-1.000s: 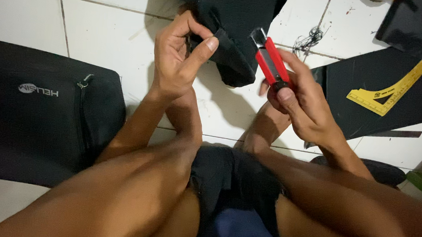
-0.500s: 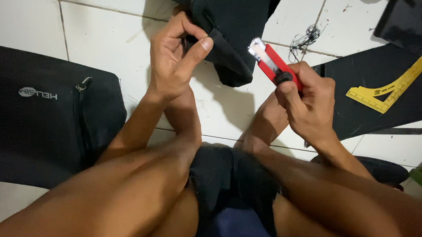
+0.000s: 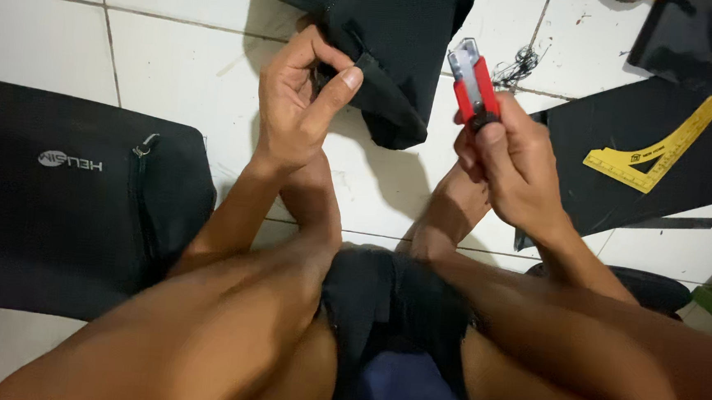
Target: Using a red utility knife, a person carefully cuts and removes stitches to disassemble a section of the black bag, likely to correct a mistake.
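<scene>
Even overhead light, soft shadows, slight blur.

The black fabric piece runs off the top edge, and the left hand covers its pinched corner. The right hand hides the red utility knife's lower body. The yellow set square lies partly out of view; the black bag is cut off at left.
</scene>
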